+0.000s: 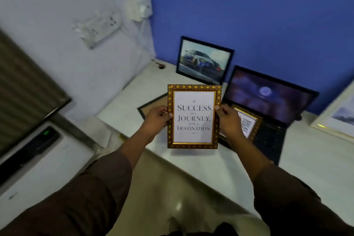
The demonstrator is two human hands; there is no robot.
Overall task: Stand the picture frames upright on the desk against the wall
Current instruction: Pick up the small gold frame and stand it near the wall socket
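I hold a gold patterned picture frame [193, 117] with a "Success is a journey" print upright above the white desk [210, 166]. My left hand [157, 119] grips its left edge and my right hand [228, 120] grips its right edge. A black frame with a car picture [204, 60] stands against the blue wall [249, 11]. A second gold frame [247, 122] lies on the laptop keyboard, partly hidden by my right hand. A dark thin frame [151, 104] lies flat on the desk behind my left hand.
An open laptop [268, 99] sits on the desk at the right of the car frame. A light frame [337, 115] leans at the far right edge. A white appliance [38, 157] stands left of the desk. Sockets [99, 28] hang on the left wall.
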